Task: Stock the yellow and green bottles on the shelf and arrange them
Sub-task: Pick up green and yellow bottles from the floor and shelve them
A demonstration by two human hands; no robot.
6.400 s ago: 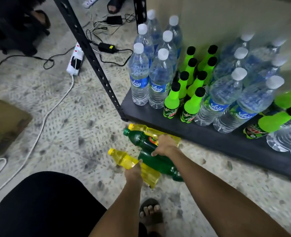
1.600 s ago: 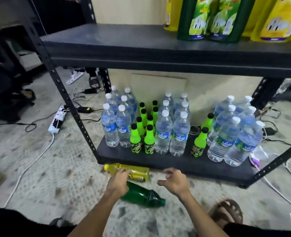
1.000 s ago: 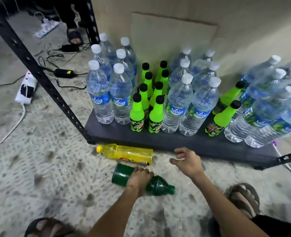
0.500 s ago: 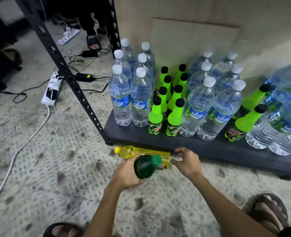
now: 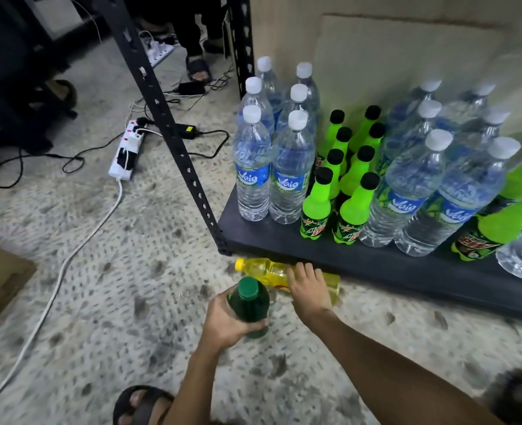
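Observation:
My left hand (image 5: 227, 321) grips a dark green bottle (image 5: 250, 302), held upright above the floor with its green cap toward me. A yellow bottle (image 5: 264, 273) lies on its side on the floor against the front edge of the black bottom shelf (image 5: 376, 265). My right hand (image 5: 308, 289) rests on the yellow bottle's body with fingers wrapped over it; the bottle's base end shows past the hand.
The shelf holds clear water bottles (image 5: 252, 179) and neon green soda bottles (image 5: 316, 210) in rows. A perforated black upright (image 5: 177, 142) slants at the shelf's left corner. A white power strip (image 5: 126, 154) and cables lie on the speckled floor. A person's sandalled foot (image 5: 196, 69) is beyond.
My left hand has lifted the green bottle off the floor and stood it upright. My right hand has come down onto the yellow bottle.

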